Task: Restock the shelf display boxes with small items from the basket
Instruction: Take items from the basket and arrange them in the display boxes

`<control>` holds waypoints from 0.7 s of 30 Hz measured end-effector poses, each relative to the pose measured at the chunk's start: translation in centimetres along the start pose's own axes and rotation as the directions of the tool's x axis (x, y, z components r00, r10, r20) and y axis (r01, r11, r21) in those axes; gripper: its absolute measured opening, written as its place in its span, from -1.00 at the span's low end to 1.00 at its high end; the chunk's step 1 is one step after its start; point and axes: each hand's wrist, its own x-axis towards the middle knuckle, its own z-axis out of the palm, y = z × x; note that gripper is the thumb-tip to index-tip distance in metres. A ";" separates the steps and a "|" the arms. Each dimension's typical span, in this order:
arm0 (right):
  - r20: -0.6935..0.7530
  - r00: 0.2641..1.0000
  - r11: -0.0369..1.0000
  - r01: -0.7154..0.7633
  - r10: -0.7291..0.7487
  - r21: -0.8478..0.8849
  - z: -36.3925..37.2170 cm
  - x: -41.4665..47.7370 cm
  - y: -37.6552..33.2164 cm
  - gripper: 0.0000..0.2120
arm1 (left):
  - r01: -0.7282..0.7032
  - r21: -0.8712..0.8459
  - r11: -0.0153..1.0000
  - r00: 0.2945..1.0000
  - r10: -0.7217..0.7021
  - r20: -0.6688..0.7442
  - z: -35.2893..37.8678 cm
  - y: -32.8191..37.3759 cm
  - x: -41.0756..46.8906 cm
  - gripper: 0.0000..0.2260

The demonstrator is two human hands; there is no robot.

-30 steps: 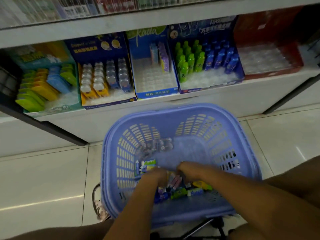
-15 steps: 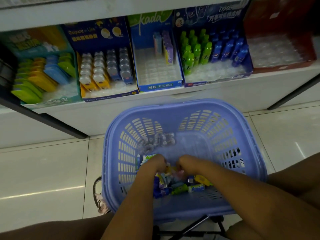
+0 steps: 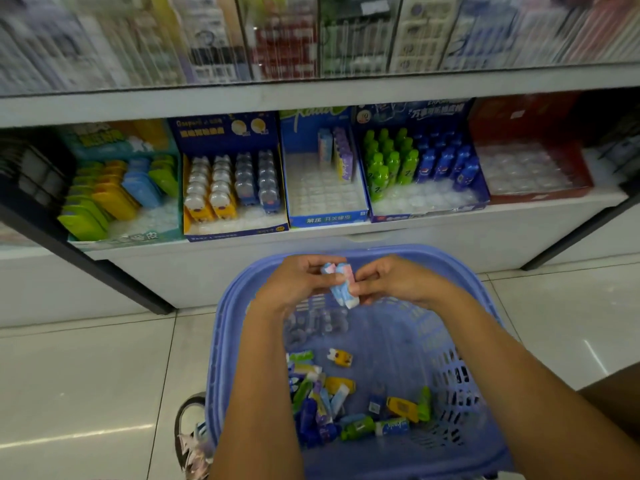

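Left hand (image 3: 300, 285) and right hand (image 3: 391, 283) both pinch a few small pink-blue packets (image 3: 341, 284) above the far rim of the blue basket (image 3: 221, 368), loose items (image 3: 332, 393) on its floor.

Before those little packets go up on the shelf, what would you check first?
1. Grip: left hand and right hand both pinch the pastel packets: ok.
2. Packets held above the basket, not lying in it: ok.
3. Free slots in the middle display box: ok, its tray is mostly bare.
4. Packets match the packs at its back: cannot tell, too blurred.
5. How many packets are held: cannot tell.
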 end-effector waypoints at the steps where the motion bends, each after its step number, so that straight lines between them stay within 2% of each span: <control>1: -0.063 0.998 0.999 0.027 -0.029 -0.036 0.0 -0.2 -0.8 -0.82 | -0.045 0.010 0.999 0.999 0.045 -0.030 0.0 0.8 -0.2 -0.73; 4: -0.209 0.970 0.992 0.115 -0.124 -0.057 -0.1 -0.4 -2.7 -0.87 | -0.176 0.002 0.984 0.979 0.175 -0.107 0.2 3.0 -0.6 -0.76; 6: -0.288 0.942 0.979 0.197 -0.174 0.055 -0.2 -0.5 -3.9 -0.90 | -0.228 -0.083 0.970 0.960 0.210 -0.185 0.4 4.2 -0.8 -0.79; 8: -0.329 0.922 0.949 0.267 -0.202 0.166 -0.3 -0.5 -5.2 -0.86 | -0.274 -0.193 0.942 0.941 0.221 -0.258 0.5 5.0 -1.0 -0.86; 10: -0.363 0.906 0.924 0.312 -0.219 0.219 -0.5 -0.5 -6.4 -0.82 | -0.311 -0.229 0.922 0.922 0.235 -0.307 0.5 5.5 -0.9 -0.86; 13: -0.387 0.909 0.935 0.260 -0.154 0.240 -1.3 0.1 -7.8 -0.79 | -0.297 -0.268 0.917 0.909 0.185 -0.373 0.8 5.7 -0.3 -0.81; 15: -0.350 0.931 0.945 0.205 -0.108 0.253 -2.0 0.8 -8.8 -0.77 | -0.248 -0.255 0.934 0.902 0.128 -0.412 0.9 5.6 0.3 -0.81; 17: -0.345 0.929 0.919 0.245 -0.132 0.310 -2.6 1.7 -10.1 -0.72 | -0.211 -0.260 0.942 0.907 0.090 -0.411 1.0 5.4 0.7 -0.83; 19: -0.412 0.883 0.929 0.322 -0.226 0.180 -3.2 2.8 -11.4 -0.79 | -0.188 -0.246 0.951 0.914 0.078 -0.398 0.9 5.0 1.1 -0.85; 21: -0.462 0.814 0.934 0.335 -0.352 -0.122 -3.5 3.9 -12.7 -0.91 | -0.173 -0.193 0.966 0.918 0.088 -0.387 0.9 4.6 1.3 -0.85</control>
